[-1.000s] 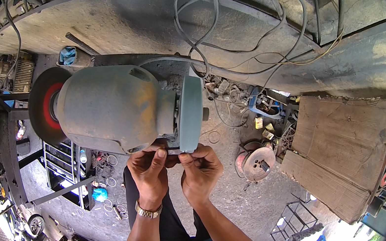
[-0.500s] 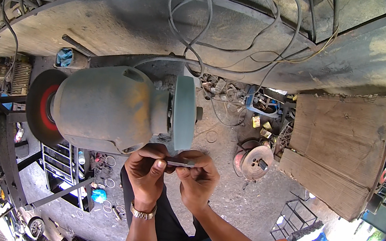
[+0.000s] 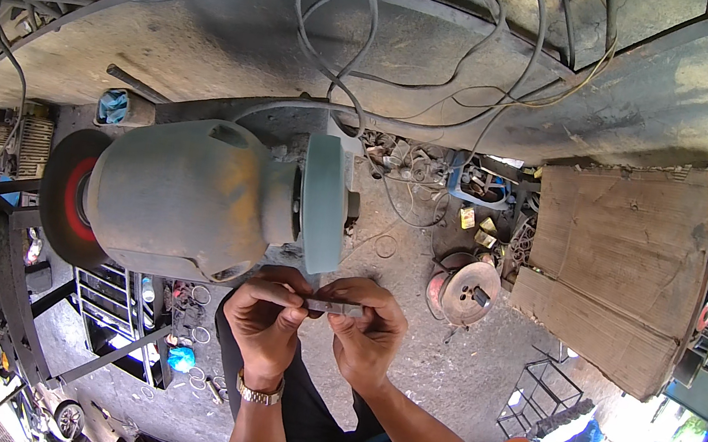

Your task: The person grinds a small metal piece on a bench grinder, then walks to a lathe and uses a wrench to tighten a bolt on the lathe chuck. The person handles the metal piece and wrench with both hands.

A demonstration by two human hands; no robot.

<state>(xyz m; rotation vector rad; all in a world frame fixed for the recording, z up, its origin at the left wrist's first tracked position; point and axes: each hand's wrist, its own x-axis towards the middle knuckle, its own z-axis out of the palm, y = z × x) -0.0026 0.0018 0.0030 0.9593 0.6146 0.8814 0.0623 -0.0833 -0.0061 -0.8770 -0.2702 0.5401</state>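
Observation:
A small flat metal bar (image 3: 345,309) lies sideways between my two hands, just off the near edge of the grey-green grinding wheel (image 3: 323,207). My left hand (image 3: 267,325) pinches its left end between thumb and fingers. On its right end the thumb and fingers of my right hand (image 3: 365,340) are closed. The wheel sits on the right side of a worn grey bench grinder (image 3: 179,195). At the grinder's left side is a dark wheel with a red centre (image 3: 77,196), which looks blurred.
Loose cables (image 3: 373,32) hang along the wall beyond the grinder. A cable reel (image 3: 464,294) stands on the floor to the right, near a large cardboard sheet (image 3: 623,261) and a blue crate (image 3: 478,189) of scrap. Metal frames (image 3: 109,299) lie at lower left.
Both hands have drawn slightly toward me with the metal bar, widening the space between it and the grey-green wheel. More of the bar's face shows. The whole view has shifted a little.

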